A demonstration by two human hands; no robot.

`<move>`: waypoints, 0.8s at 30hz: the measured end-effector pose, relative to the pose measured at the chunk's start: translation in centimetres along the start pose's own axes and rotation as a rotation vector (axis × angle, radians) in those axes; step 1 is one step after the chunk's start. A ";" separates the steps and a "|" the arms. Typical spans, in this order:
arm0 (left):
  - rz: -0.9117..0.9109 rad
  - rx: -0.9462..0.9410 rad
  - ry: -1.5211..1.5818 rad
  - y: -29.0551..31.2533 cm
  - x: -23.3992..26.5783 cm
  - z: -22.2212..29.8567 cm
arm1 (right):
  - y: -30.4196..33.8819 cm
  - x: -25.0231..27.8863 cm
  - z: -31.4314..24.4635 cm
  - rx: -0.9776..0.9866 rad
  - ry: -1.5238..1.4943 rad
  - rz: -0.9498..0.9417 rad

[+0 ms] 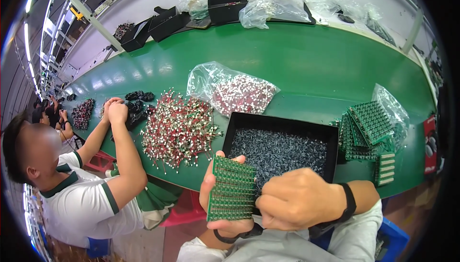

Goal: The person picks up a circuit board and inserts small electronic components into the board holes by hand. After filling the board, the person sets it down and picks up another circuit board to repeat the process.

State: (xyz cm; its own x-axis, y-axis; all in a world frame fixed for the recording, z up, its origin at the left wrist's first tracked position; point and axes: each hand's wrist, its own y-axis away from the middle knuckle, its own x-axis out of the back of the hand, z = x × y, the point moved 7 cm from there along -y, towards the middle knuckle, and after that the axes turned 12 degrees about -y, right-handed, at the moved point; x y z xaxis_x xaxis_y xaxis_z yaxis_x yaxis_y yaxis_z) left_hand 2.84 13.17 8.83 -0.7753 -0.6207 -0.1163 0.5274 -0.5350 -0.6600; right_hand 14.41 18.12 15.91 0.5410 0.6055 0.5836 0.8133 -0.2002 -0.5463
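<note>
My left hand (234,226) grips a green circuit board panel (232,188) by its edges, fingers along the left side and thumb at the bottom. Rows of small parts cover the face of the panel, which is tilted up. My right hand (302,199) is closed at the panel's right edge, its fingertips tucked inward; whatever they pinch is hidden. Both hands are over the near side of a black tray (282,122) that holds many small dark grey pieces (282,154).
Left of the tray lies a heap of red-and-white wired connectors (179,130), with a clear bag (244,92) of similar parts behind. Green panels (371,123) are stacked at right beside a smaller board (385,170). A co-worker (91,190) sits at left. Black boxes (227,7) line the back.
</note>
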 end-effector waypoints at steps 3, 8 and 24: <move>-0.035 0.114 0.180 -0.6 0.3 -0.6 | -0.1 2.2 1.0 -0.033 0.151 0.191; 0.027 0.385 0.365 -0.9 0.2 -2.3 | 0.6 2.9 3.4 -0.234 0.273 0.103; -0.137 0.485 0.752 -1.3 1.1 -1.6 | 0.0 2.3 1.9 -0.379 0.597 -0.104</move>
State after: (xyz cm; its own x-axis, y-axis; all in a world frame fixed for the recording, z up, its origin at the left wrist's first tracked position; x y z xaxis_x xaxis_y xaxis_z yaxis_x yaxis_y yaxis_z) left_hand 0.74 14.15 8.36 -0.7746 -0.0868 -0.6264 0.3707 -0.8648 -0.3386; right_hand 15.29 20.98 16.10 0.3933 0.1326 0.9098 0.8268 -0.4838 -0.2869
